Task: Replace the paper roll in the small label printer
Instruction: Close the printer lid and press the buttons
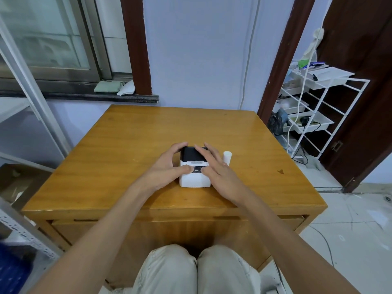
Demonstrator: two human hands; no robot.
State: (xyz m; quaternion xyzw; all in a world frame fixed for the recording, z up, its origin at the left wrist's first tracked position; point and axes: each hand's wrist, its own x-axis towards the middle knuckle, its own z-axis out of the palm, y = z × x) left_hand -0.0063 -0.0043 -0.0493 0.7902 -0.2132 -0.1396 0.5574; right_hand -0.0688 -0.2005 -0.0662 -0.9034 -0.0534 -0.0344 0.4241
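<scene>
The label printer [194, 169] sits near the middle of the wooden table [131, 145], and my two hands clasp it from either side. My left grip [167, 164] curls round its left edge, my right grip [216, 166] round its right, both thumbs pressed on its white front. The paper roll [227, 157] stands upright just right of the printer, beside my right hand.

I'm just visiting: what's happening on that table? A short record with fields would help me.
surface: wooden table
device: small label printer, white body, black lid, lid looks closed
left hand: curled round the printer's left side, thumb on its front panel
right hand: curled round the printer's right side, thumb on its front panel
spare: white paper roll, upright, right of the printer, partly behind the right hand
stage: roll not yet swapped
</scene>
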